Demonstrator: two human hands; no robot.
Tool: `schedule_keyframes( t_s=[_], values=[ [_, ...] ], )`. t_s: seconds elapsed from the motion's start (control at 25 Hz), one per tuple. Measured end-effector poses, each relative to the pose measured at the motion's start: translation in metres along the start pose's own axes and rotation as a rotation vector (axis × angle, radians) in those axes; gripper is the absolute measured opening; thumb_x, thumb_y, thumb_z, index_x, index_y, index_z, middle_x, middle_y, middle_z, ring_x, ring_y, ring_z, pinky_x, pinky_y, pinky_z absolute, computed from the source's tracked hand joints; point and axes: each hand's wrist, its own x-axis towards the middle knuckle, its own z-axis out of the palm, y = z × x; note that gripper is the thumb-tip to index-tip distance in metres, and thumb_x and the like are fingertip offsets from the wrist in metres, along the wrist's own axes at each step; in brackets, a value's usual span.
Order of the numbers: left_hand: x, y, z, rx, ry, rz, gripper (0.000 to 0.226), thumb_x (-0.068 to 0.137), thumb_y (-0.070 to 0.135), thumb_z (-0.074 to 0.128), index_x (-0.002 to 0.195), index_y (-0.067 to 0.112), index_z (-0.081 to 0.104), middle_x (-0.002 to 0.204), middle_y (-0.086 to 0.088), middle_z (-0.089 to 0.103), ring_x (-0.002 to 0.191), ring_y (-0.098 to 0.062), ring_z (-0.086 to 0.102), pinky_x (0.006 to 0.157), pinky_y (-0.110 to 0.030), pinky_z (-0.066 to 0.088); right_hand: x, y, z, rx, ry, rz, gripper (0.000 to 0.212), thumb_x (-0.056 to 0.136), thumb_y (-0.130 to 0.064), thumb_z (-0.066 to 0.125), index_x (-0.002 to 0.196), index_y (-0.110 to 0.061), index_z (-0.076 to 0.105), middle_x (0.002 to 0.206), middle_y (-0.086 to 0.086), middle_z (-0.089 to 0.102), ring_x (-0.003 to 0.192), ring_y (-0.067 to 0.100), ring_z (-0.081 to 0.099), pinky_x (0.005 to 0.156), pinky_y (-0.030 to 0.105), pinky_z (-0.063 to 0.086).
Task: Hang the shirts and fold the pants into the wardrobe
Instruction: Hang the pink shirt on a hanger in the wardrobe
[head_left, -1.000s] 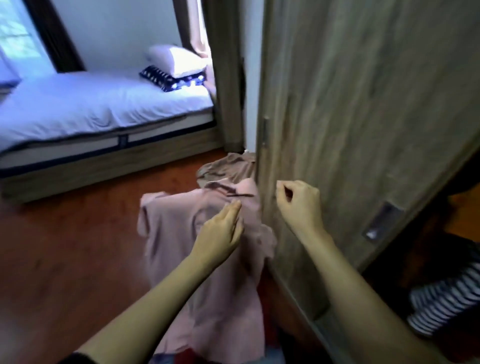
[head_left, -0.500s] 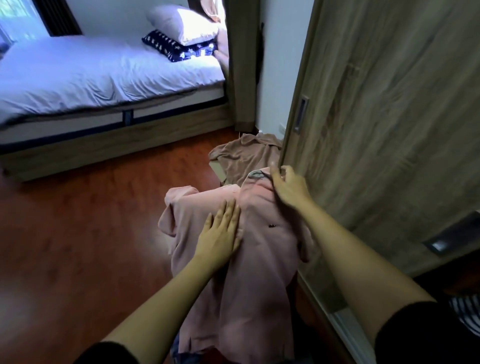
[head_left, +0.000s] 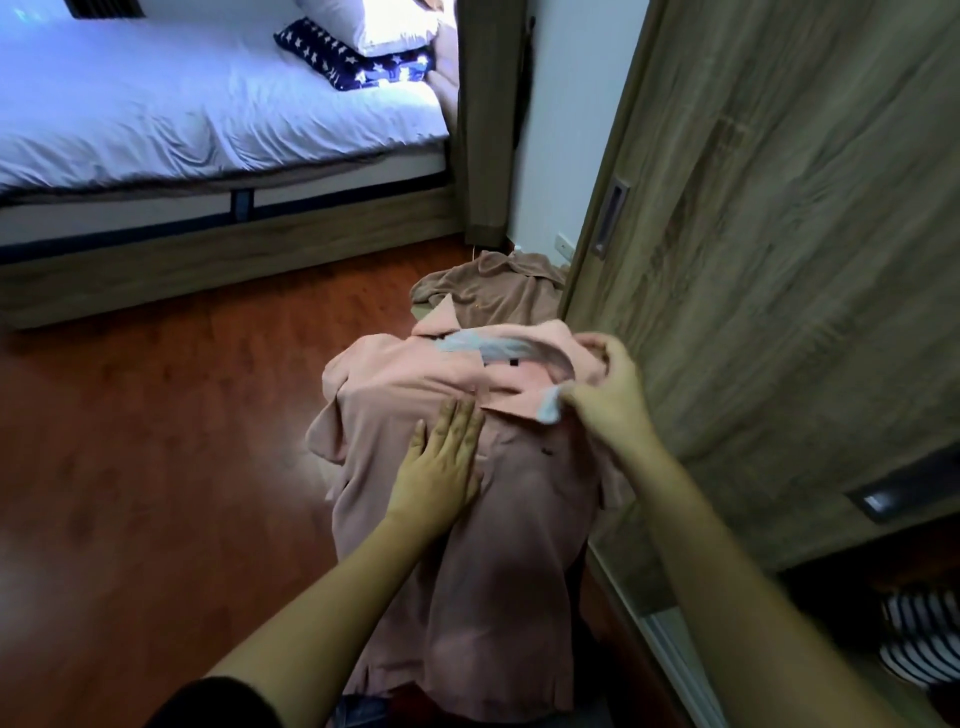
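Note:
A pink collared shirt (head_left: 498, 561) lies draped over a pile in front of me, collar toward the far side with a pale inner lining showing. My left hand (head_left: 441, 467) rests flat on its chest, fingers together, holding nothing. My right hand (head_left: 602, 395) pinches the right collar tip and the neckline beside the wardrobe door. A brown garment (head_left: 493, 286) lies crumpled on the floor just beyond the pink shirt.
The wooden sliding wardrobe door (head_left: 779, 260) stands close on the right, with a recessed handle (head_left: 609, 218). A striped garment (head_left: 919, 639) lies inside the wardrobe at lower right. A bed (head_left: 182, 114) with pillows stands at the back left across red-brown wooden floor (head_left: 156, 493).
My right hand has shifted from the neckline to pinching the collar tip, spreading the collar open. My left hand stays flat on the shirt. The view has tilted down and nearer.

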Motion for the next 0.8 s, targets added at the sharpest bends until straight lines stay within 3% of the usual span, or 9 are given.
schedule_keyframes(
  t_s=[0.08, 0.16, 0.28, 0.36, 0.44, 0.52, 0.68, 0.76, 0.8],
  values=[
    [-0.001, 0.001, 0.004, -0.002, 0.040, 0.031, 0.069, 0.081, 0.041, 0.037, 0.140, 0.006, 0.027, 0.144, -0.013, 0.043, 0.135, -0.027, 0.027, 0.098, -0.052, 0.042, -0.026, 0.021, -0.002, -0.047, 0.055, 0.038, 0.051, 0.054, -0.028, 0.068, 0.102, -0.025, 0.054, 0.105, 0.006, 0.062, 0.093, 0.022, 0.059, 0.084, 0.033, 0.049],
    [-0.005, 0.000, 0.004, -0.039, 0.098, 0.064, 0.063, 0.084, 0.040, 0.038, 0.138, 0.007, 0.035, 0.142, -0.013, 0.046, 0.134, -0.027, 0.032, 0.096, -0.052, 0.043, -0.033, 0.033, 0.000, -0.207, 0.140, 0.074, 0.045, 0.065, -0.040, 0.069, 0.102, -0.016, 0.061, 0.105, 0.011, 0.064, 0.098, 0.030, 0.060, 0.084, 0.036, 0.047],
    [-0.003, 0.000, -0.014, -0.338, 0.277, -0.052, 0.045, 0.089, 0.038, 0.043, 0.123, 0.009, 0.053, 0.126, -0.012, 0.059, 0.115, -0.030, 0.054, 0.088, -0.049, 0.051, -0.021, 0.038, 0.001, -0.468, 0.186, -0.057, 0.032, 0.085, -0.029, 0.061, 0.099, -0.001, 0.063, 0.103, 0.019, 0.064, 0.102, 0.037, 0.057, 0.084, 0.036, 0.042],
    [0.013, 0.008, -0.048, -0.654, 0.318, -0.285, 0.040, 0.090, 0.044, 0.044, 0.117, 0.015, 0.048, 0.114, -0.008, 0.061, 0.103, -0.030, 0.057, 0.080, -0.044, 0.049, -0.013, 0.042, -0.001, -0.535, 0.141, -0.090, 0.034, 0.088, -0.030, 0.057, 0.107, -0.003, 0.056, 0.106, 0.020, 0.063, 0.103, 0.039, 0.056, 0.084, 0.041, 0.043],
    [0.047, 0.012, -0.078, -0.677, 0.216, -0.531, 0.045, 0.090, 0.052, 0.044, 0.118, 0.018, 0.039, 0.113, -0.010, 0.061, 0.102, -0.034, 0.057, 0.079, -0.041, 0.046, -0.007, 0.043, 0.000, -0.524, 0.079, -0.110, 0.038, 0.088, -0.025, 0.057, 0.120, -0.006, 0.047, 0.114, 0.020, 0.058, 0.104, 0.039, 0.055, 0.084, 0.042, 0.044],
    [0.088, 0.004, -0.098, -0.500, -0.014, -0.682, 0.055, 0.087, 0.054, 0.047, 0.122, 0.012, 0.039, 0.120, -0.017, 0.058, 0.110, -0.038, 0.055, 0.084, -0.041, 0.043, -0.003, 0.046, 0.005, -0.608, 0.014, -0.202, 0.048, 0.087, -0.018, 0.058, 0.132, -0.012, 0.042, 0.117, 0.019, 0.049, 0.103, 0.038, 0.052, 0.090, 0.043, 0.043],
    [0.122, -0.012, -0.103, -0.309, -0.453, -0.718, 0.072, 0.077, 0.059, 0.059, 0.131, 0.012, 0.050, 0.134, -0.013, 0.050, 0.121, -0.033, 0.050, 0.090, -0.036, 0.044, 0.003, 0.048, 0.015, -0.744, -0.115, -0.212, 0.046, 0.092, -0.021, 0.050, 0.136, -0.034, 0.041, 0.118, 0.014, 0.035, 0.102, 0.035, 0.050, 0.093, 0.038, 0.044],
    [0.124, -0.011, -0.099, -0.313, -0.392, -0.726, 0.057, 0.082, 0.046, 0.060, 0.127, 0.012, 0.053, 0.131, -0.012, 0.053, 0.118, -0.033, 0.052, 0.088, -0.036, 0.045, 0.006, 0.048, 0.020, -0.784, -0.110, -0.184, 0.045, 0.095, -0.021, 0.042, 0.136, -0.040, 0.037, 0.122, 0.014, 0.032, 0.104, 0.036, 0.049, 0.090, 0.040, 0.043],
    [0.122, -0.011, -0.101, -0.371, -0.252, -0.758, 0.046, 0.085, 0.037, 0.057, 0.123, 0.011, 0.055, 0.127, -0.013, 0.056, 0.115, -0.034, 0.054, 0.086, -0.037, 0.045, 0.006, 0.048, 0.021, -0.816, -0.102, -0.186, 0.045, 0.095, -0.020, 0.039, 0.135, -0.041, 0.036, 0.123, 0.014, 0.031, 0.104, 0.037, 0.048, 0.088, 0.041, 0.042]
  ],
)
